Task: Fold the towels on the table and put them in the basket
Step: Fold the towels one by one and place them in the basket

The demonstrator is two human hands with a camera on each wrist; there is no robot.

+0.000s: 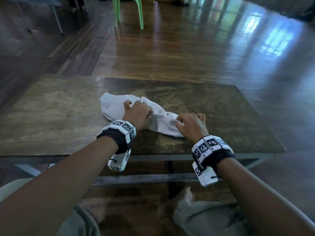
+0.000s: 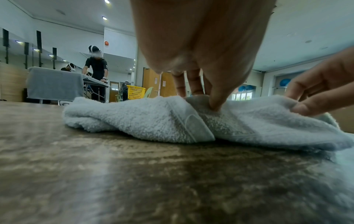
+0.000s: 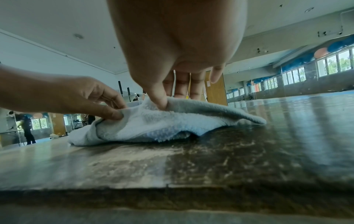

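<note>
- Head view: crumpled white terry towel (image 1: pixel 117 106) lies on the worn brown wooden table (image 1: pixel 51 116).
- Left hand (image 1: pixel 138 113) pinches its middle (thumb pressing down).
- Right hand (image 1: pixel 190 125) pinches the near end.

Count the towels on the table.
1. A crumpled white towel lies mid-table, pinched by the left hand and right hand. Another could hide beneath.

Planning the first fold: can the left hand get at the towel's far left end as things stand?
Probably yes. The left hand already pinches the towel mid-length, and the bare table around that end leaves the way free.
</note>
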